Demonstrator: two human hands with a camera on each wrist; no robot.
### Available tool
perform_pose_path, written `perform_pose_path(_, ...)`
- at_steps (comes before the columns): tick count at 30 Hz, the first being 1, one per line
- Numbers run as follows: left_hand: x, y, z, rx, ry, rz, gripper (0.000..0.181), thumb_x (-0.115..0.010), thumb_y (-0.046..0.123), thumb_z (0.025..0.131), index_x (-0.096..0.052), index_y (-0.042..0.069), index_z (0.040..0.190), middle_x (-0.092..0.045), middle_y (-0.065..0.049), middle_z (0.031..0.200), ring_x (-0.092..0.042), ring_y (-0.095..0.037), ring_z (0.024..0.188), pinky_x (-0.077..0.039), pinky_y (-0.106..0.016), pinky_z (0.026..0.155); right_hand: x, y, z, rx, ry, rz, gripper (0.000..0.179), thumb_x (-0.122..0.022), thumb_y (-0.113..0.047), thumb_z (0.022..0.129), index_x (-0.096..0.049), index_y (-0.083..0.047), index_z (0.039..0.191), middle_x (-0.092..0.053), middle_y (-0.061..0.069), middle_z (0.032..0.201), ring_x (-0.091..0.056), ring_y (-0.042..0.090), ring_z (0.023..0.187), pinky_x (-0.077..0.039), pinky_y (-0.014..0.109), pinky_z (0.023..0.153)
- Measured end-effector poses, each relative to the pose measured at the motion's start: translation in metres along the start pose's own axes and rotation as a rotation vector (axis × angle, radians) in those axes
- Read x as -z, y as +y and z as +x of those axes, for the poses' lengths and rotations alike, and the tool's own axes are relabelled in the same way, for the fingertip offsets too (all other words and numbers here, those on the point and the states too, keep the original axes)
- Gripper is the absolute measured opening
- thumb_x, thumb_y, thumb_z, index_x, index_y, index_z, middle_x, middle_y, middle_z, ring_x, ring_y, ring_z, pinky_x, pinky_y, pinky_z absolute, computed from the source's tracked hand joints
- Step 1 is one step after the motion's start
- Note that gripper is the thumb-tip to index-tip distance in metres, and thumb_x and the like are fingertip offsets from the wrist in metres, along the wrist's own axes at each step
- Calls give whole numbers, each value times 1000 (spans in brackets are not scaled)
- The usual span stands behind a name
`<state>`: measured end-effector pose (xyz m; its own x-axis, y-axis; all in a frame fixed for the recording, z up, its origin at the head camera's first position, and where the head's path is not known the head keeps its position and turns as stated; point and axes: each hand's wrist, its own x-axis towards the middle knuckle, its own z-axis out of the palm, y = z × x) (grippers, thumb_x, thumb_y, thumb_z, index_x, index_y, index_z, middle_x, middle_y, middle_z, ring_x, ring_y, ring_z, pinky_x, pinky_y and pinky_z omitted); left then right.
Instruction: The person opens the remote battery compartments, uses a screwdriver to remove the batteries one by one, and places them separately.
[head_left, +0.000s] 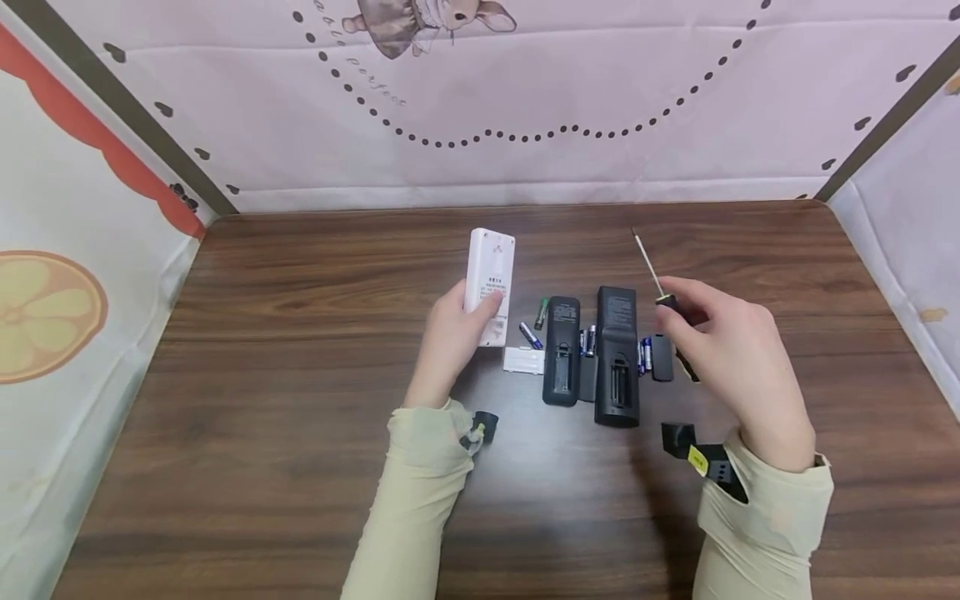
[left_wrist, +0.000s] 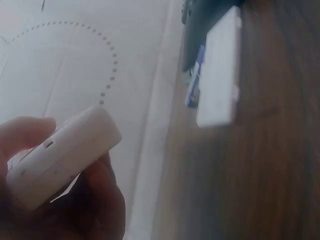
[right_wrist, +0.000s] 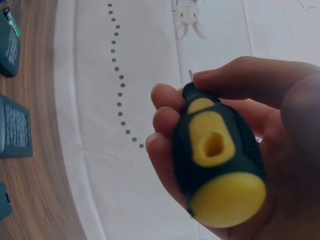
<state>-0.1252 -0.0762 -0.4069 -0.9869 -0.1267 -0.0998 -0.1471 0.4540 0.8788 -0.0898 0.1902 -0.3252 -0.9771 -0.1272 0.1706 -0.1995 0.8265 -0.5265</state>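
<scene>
My left hand (head_left: 455,332) holds a white remote control (head_left: 489,283), its printed back towards the head camera and the thumb across its lower part. The left wrist view shows the remote's end (left_wrist: 65,155) between thumb and fingers. On the right, my hand (head_left: 731,346) grips a screwdriver by its black and yellow handle (right_wrist: 220,150), the thin shaft (head_left: 649,265) pointing up and away. Between the hands lie two black remotes, a smaller one (head_left: 562,333) and a longer one (head_left: 618,333), backs up with battery compartments uncovered.
A white battery cover (head_left: 523,360) lies just below the white remote, near a blue battery (head_left: 530,336) and a green one (head_left: 542,313). Black covers (head_left: 662,358) and more batteries (head_left: 645,356) sit beside the black remotes. Patterned cloth walls (head_left: 525,167) border the wooden table (head_left: 300,375).
</scene>
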Motion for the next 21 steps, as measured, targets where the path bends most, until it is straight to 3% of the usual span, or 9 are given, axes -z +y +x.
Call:
perform_pose_path(7, 5, -16, -8, 82, -43, 0, 34, -60, 26, 83, -50, 9, 111, -60, -6, 95, -59, -18, 81, -48, -32, 69, 5, 14, 1, -44, -36, -14, 36, -52, -27, 87, -57, -14, 120, -65, 7, 89, -58, 20, 75, -40, 37, 64)
perform_pose_path(15, 6, -27, -13, 212, -147, -2, 54, -62, 24, 81, -34, 10, 125, -55, -9, 108, -56, -20, 93, -45, -35, 79, 9, 28, 0, -94, -84, -21, 38, -51, -30, 87, -54, -15, 122, -65, 9, 92, -58, 24, 83, -41, 42, 69)
perform_pose_path(21, 8, -29, -11, 223, -223, -3, 47, -57, 23, 82, -37, 7, 122, -54, -8, 106, -51, -21, 98, -40, -37, 86, 8, 34, 0, -102, -109, -36, 40, -50, -31, 88, -53, -11, 122, -65, 12, 93, -57, 26, 85, -41, 45, 71)
